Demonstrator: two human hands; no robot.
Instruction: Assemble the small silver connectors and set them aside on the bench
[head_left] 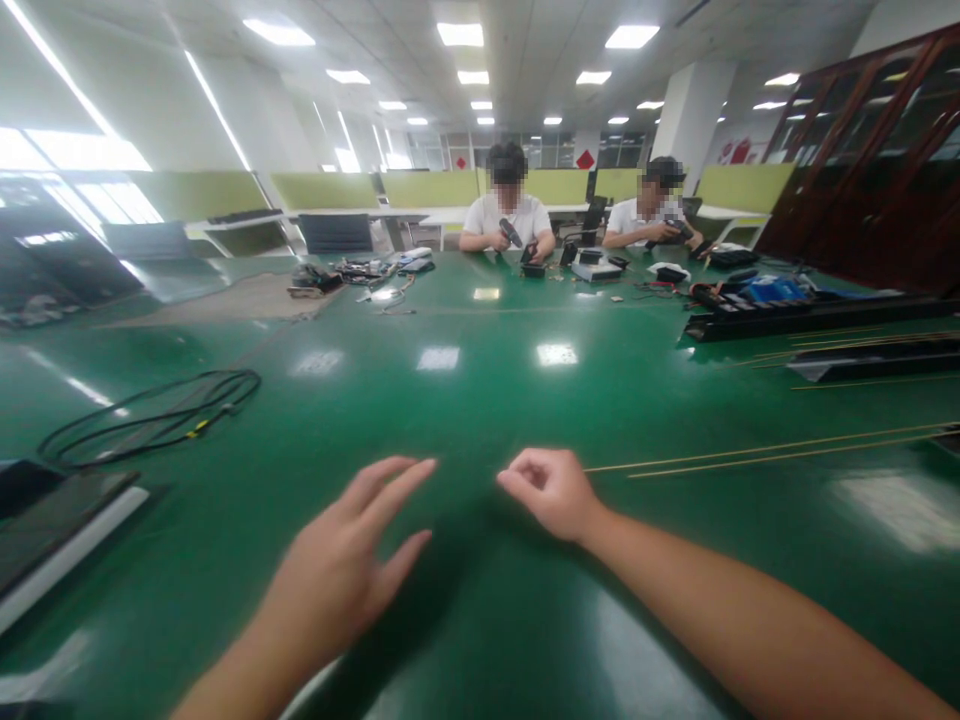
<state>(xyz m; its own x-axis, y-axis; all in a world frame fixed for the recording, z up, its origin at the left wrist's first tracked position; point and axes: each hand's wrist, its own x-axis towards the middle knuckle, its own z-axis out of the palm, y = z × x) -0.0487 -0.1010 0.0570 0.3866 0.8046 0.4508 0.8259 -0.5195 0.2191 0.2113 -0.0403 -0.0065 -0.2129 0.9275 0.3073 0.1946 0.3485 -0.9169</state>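
Observation:
My left hand (341,550) is held over the green table (360,400), fingers stretched forward and thumb apart, with nothing in it. To its right, my right hand (553,492) has its fingers curled and the thumb and fingertips pressed together. Whatever the pinch may hold is too small or hidden to make out. Two thin yellowish rods (750,455) run from beside the right hand toward the right edge. One rod's near end passes behind the hand, and I cannot tell whether the two touch.
A coiled black cable (150,420) lies at left, above a flat dark device (60,540) with a pale edge. Black channels (810,318) and more thin rods are at right. Across the table, two people (510,215) sit with tools, among electronics and a blue bundle (776,290).

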